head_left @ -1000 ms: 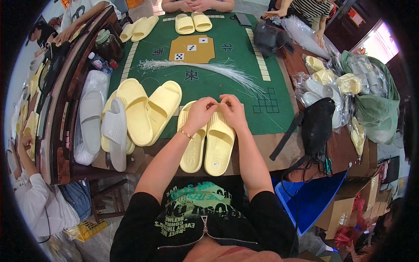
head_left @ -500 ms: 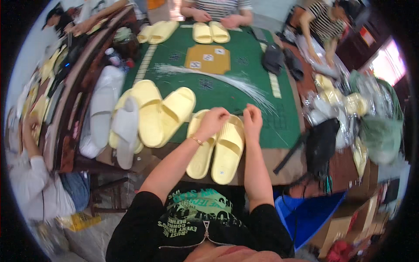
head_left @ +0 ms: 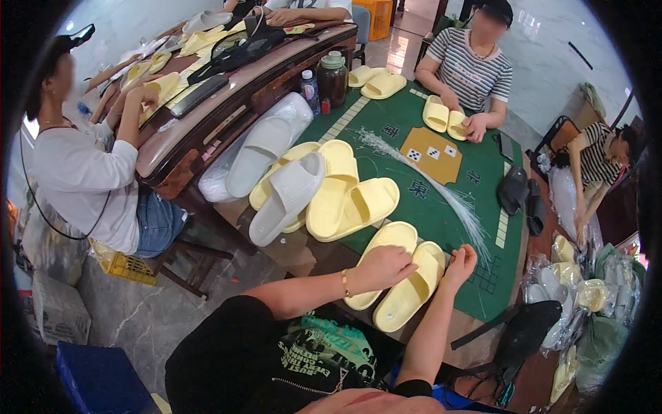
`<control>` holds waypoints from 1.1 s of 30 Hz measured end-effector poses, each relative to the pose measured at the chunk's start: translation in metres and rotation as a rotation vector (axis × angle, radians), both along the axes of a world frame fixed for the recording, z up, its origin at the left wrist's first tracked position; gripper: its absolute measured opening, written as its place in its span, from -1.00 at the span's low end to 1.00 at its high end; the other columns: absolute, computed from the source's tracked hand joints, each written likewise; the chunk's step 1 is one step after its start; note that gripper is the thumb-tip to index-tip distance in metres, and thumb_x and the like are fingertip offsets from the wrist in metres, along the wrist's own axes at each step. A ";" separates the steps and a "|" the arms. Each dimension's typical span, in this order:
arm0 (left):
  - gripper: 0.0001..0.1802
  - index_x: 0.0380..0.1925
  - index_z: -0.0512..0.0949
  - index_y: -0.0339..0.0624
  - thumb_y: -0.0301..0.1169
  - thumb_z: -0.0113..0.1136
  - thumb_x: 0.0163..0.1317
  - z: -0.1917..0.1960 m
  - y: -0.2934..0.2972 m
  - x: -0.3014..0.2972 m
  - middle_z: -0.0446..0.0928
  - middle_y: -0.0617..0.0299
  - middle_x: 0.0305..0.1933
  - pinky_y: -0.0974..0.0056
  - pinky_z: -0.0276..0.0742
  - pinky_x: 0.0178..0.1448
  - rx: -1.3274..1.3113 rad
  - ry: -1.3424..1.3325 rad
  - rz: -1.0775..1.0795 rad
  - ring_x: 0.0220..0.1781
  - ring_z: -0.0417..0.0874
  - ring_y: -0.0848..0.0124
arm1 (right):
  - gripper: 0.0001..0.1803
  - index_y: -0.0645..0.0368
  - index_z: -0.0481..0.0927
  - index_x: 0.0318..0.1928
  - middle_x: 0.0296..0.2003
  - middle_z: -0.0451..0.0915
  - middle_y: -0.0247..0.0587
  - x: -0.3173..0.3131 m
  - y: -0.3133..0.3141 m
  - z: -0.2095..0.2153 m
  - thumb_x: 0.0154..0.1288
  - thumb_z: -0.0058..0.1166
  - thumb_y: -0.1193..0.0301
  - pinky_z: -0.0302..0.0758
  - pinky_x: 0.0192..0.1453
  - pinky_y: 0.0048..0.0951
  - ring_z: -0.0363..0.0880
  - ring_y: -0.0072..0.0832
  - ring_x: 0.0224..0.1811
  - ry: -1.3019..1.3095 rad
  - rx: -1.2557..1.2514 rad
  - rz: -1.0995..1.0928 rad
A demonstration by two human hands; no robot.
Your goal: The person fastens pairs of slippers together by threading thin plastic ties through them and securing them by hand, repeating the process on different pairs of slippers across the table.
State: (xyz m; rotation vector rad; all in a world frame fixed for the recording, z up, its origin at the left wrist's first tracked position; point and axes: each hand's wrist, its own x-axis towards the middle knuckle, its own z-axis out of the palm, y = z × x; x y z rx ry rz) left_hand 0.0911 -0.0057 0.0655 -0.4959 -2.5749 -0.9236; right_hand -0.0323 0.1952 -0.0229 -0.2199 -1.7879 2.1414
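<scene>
A pair of pale yellow slide slippers lies side by side before me on the near edge of the green table: the left slipper (head_left: 394,237) and the right slipper (head_left: 402,305). My left hand (head_left: 383,268), with a bracelet at the wrist, is over the pair with its fingers pinched together. Just right of the right slipper, my right hand (head_left: 458,266) is raised, fingertips also pinched. Whatever the fingers may hold is too thin or hidden to make out. Beyond my hands, a bundle of thin white plastic strands (head_left: 452,198) stretches over the green tabletop (head_left: 376,181).
Left of my pair sit more yellow slippers (head_left: 369,207), a grey slipper (head_left: 289,196) and a wrapped grey slipper (head_left: 258,155). A co-worker across holds another yellow pair (head_left: 436,114). A black bag (head_left: 527,331) and bagged slippers (head_left: 552,290) lie at right. A jar (head_left: 332,79) stands far left.
The view has swung leftward, so the table and slippers appear tilted and further right. My hands stay near the same yellow pair, fingers still pinched.
</scene>
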 end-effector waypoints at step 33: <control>-0.70 -0.31 0.58 -0.21 -0.24 0.29 0.01 0.110 -0.200 -0.014 0.55 0.07 -0.35 0.12 0.47 -0.15 -0.329 0.227 0.704 -0.24 0.57 0.15 | -0.90 0.23 0.49 -0.22 -0.36 0.48 -0.38 -0.005 0.002 -0.005 0.27 -0.06 0.56 0.36 -0.42 -0.64 0.43 -0.65 -0.45 -0.044 -0.177 0.081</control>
